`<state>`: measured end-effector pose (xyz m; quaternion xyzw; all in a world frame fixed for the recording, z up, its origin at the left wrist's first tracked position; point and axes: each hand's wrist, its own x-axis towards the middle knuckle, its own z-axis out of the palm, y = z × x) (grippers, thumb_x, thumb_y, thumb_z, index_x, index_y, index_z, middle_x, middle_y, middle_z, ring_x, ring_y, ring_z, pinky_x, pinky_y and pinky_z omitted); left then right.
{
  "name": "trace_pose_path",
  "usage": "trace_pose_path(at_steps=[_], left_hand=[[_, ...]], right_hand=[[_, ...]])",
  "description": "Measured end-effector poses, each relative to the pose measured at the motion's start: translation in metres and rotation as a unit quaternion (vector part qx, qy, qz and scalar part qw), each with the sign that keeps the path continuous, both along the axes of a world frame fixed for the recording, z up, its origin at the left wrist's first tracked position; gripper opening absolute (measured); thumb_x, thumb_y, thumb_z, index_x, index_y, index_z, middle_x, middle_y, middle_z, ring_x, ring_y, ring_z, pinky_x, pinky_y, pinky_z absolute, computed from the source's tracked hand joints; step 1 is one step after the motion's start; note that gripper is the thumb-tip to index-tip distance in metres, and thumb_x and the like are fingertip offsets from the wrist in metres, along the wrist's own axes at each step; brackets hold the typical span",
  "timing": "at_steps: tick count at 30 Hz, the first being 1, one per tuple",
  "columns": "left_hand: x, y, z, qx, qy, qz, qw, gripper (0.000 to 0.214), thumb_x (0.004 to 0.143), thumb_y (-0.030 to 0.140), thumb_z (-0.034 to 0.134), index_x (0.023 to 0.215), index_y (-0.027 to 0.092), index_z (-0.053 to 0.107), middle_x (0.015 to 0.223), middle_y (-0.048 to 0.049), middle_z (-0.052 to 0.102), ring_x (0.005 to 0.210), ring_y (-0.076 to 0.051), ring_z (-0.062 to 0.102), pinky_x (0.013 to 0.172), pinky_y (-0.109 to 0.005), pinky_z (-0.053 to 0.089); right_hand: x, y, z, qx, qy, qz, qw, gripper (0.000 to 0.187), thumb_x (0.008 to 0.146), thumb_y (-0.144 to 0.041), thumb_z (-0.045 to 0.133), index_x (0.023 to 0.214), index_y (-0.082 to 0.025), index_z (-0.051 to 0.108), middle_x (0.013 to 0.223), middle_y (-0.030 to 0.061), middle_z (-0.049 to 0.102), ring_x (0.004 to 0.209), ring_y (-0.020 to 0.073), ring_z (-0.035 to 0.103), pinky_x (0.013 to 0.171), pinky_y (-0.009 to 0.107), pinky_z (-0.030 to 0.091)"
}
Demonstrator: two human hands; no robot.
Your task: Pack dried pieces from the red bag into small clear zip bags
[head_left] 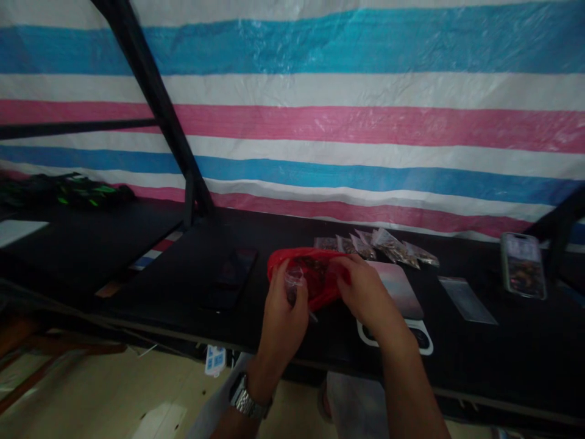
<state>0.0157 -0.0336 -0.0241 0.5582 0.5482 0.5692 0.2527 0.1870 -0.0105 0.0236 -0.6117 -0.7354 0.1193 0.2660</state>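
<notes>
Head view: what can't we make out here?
All head view:
Red plastic bag: contents too blurred and dim to identify.
Clear plastic bag: partly hidden by the left hand.
Right hand: fingertips blurred; grip unclear.
Kitchen scale: front panel partly covered by right wrist.
Lit phone: screen details too small, blurred.
White flat item: cut off by left edge.

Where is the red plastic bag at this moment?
In the head view, the red plastic bag is just below the centre, between the left hand and the right hand, left of the scale, with filled packets behind.
</notes>
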Motion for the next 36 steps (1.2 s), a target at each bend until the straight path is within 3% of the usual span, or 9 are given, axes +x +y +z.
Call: trace_pose_path(at_steps=[4,10,14,20,28,36], left_hand=[[0.002,-0.002,0.003,-0.016,0.008,-0.001,1.0,0.045,0.099,0.032,0.059,0.142,0.02,0.058,0.139,-0.0149,0.069,0.129,-0.03,0.067,0.114,-0.051,0.051],[0.01,-0.003,0.001,0.005,-0.062,-0.087,0.994,0.046,0.103,0.032,0.057,0.147,0.025,0.047,0.134,-0.0111,0.071,0.121,-0.022,0.071,0.107,-0.041,0.055],[0.015,-0.003,0.001,0.014,-0.14,-0.126,0.982,0.034,0.104,0.035,0.058,0.135,0.024,0.049,0.126,-0.0093,0.075,0.117,-0.02,0.073,0.103,-0.037,0.057],[0.012,0.001,0.008,0.03,-0.142,-0.115,0.983,0.024,0.099,0.035,0.066,0.121,0.024,0.067,0.121,-0.0071,0.077,0.112,-0.021,0.075,0.1,-0.036,0.058],[0.007,0.007,0.003,0.021,-0.114,-0.083,0.99,0.034,0.102,0.04,0.06,0.131,0.022,0.061,0.125,-0.009,0.073,0.115,-0.022,0.071,0.105,-0.038,0.054],[0.0,-0.001,0.004,0.005,-0.115,-0.115,0.987,0.049,0.104,0.056,0.055,0.142,0.025,0.056,0.142,-0.0099,0.063,0.133,-0.024,0.06,0.118,-0.04,0.043]], right_hand=[[-0.003,-0.002,0.004,0.009,-0.039,-0.027,0.999,0.045,0.092,-0.003,0.053,0.129,-0.017,0.074,0.128,0.0152,0.071,0.12,0.0304,0.066,0.112,0.046,0.045],[-0.013,0.001,0.001,-0.002,0.031,0.059,0.998,0.046,0.089,0.0,0.056,0.126,-0.018,0.075,0.13,0.0115,0.071,0.123,0.0254,0.064,0.113,0.04,0.046],[-0.017,0.001,-0.003,-0.039,0.027,0.071,0.996,0.041,0.091,0.0,0.054,0.123,-0.014,0.075,0.126,0.014,0.071,0.117,0.0259,0.066,0.107,0.04,0.05],[-0.012,0.0,-0.001,0.009,0.069,0.074,0.995,0.044,0.09,0.002,0.055,0.125,-0.017,0.075,0.129,0.0118,0.071,0.12,0.0247,0.065,0.112,0.041,0.048],[-0.006,0.001,-0.002,0.01,0.087,0.071,0.994,0.038,0.091,-0.001,0.06,0.121,-0.019,0.074,0.129,0.0113,0.072,0.12,0.0252,0.067,0.111,0.044,0.05],[-0.006,0.002,0.006,0.046,0.146,0.045,0.987,0.026,0.094,-0.011,0.069,0.117,-0.022,0.075,0.123,0.0083,0.076,0.115,0.0241,0.07,0.106,0.04,0.052]])
